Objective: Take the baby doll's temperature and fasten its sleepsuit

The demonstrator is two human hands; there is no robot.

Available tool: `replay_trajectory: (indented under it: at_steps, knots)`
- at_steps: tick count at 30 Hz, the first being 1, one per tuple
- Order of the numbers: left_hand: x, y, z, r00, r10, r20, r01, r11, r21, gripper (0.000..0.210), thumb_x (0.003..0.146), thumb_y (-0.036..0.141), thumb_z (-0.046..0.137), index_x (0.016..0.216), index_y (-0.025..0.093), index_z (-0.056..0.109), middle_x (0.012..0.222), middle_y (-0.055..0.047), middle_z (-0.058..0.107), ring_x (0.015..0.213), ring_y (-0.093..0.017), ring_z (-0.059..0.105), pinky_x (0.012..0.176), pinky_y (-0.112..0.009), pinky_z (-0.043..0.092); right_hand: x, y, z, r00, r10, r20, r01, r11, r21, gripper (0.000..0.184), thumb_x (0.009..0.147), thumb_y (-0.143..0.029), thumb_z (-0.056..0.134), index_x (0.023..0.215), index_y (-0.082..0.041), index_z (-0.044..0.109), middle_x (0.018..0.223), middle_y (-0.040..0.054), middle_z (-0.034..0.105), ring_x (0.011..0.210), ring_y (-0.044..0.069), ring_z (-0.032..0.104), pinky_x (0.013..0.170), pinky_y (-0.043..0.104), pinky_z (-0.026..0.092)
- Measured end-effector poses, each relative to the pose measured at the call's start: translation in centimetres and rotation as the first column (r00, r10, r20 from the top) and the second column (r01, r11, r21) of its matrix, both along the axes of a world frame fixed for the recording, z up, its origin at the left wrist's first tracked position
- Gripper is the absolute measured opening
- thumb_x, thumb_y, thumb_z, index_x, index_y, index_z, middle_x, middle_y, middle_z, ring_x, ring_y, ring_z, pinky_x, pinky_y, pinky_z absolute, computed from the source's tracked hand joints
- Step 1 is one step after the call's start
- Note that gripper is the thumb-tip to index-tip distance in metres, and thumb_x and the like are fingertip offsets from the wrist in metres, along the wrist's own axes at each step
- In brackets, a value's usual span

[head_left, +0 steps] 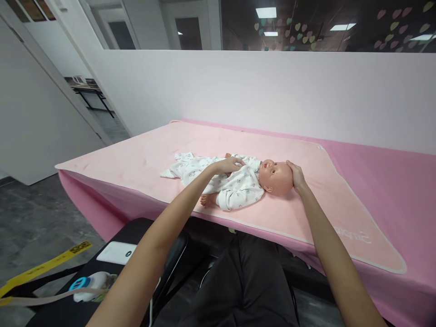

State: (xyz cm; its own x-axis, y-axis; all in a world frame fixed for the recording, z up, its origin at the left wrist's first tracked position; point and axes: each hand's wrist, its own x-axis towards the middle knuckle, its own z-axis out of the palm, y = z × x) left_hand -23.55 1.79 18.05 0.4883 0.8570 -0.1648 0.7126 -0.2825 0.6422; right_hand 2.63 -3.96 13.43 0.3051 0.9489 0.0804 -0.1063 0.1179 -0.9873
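White romper fabric [240, 186] is touched by the loosely spread left hand [229, 165]. The baby doll's head [279, 178] is cupped by the spread right hand [297, 176].

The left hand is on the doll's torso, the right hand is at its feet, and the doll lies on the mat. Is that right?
Not quite: the right hand is at the head of the doll, as the head camera view shows. The left hand is on its torso, and it lies on the mat.
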Motion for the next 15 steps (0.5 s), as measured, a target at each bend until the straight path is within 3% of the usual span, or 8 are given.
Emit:
replay_trajectory:
  at_steps: [5,10,15]
  knots:
    - [0.1,-0.4,0.2,0.989,-0.087,0.121,0.101,0.988,-0.113,0.046,0.063,0.022,0.06,0.108,0.016,0.063,0.063,0.002,0.056,0.047,-0.008,0.047,0.045,-0.019,0.037,0.1,0.2,-0.3,1.0,0.014,-0.01,-0.014,1.0,-0.002,0.027,0.069,-0.044,0.061,0.064,-0.017,0.063,0.069,0.0043,0.071,0.072,0.022,0.065,0.071,0.032,0.052]
    - [0.0,0.1,-0.7,0.971,-0.119,0.205,0.141,0.985,-0.096,0.046,0.059,0.018,0.061,0.104,0.014,0.065,0.057,0.003,0.057,0.044,-0.007,0.042,0.043,-0.019,0.032,0.4,0.4,-0.6,1.0,0.001,-0.01,-0.001,1.0,0.011,0.031,0.068,-0.046,0.063,0.061,-0.016,0.061,0.068,0.0046,0.071,0.069,0.02,0.065,0.068,0.031,0.052]
    - [0.0,1.2,-2.0,0.914,-0.188,0.359,0.201,0.98,0.001,0.016,0.059,0.021,0.063,0.072,0.013,0.07,0.065,0.0,0.063,0.057,-0.01,0.051,0.054,-0.021,0.038,0.0,0.0,-0.2,0.999,0.024,-0.038,-0.025,1.0,-0.017,0.03,0.069,-0.045,0.061,0.064,-0.015,0.063,0.069,0.0059,0.071,0.07,0.022,0.066,0.07,0.032,0.052]
